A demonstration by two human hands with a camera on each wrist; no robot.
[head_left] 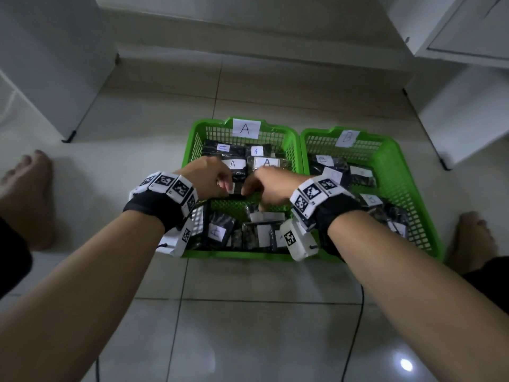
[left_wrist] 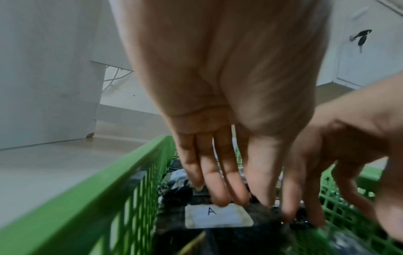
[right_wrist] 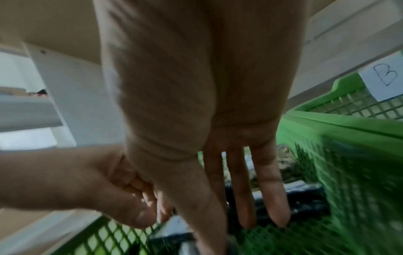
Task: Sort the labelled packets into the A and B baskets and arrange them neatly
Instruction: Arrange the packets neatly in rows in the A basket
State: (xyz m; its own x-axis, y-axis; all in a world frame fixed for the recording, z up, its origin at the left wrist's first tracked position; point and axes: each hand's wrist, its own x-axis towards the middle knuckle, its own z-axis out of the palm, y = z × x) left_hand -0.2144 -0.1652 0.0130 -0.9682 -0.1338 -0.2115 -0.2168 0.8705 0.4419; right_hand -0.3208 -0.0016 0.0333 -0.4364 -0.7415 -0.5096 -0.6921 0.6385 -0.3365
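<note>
- Left hand [head_left: 212,175] and right hand [head_left: 268,186] meet at the frame's centre over the green plastic mesh basket marked A [head_left: 197,139], both pinching one dark packet with a white A label [left_wrist: 218,216]
- More dark labelled packets [head_left: 220,230] lie below and above the hands in this basket
- To its right, touching it, the green mesh basket marked B [head_left: 399,172] holds B packets [head_left: 327,161] on the tiled floor [head_left: 248,312]
</note>
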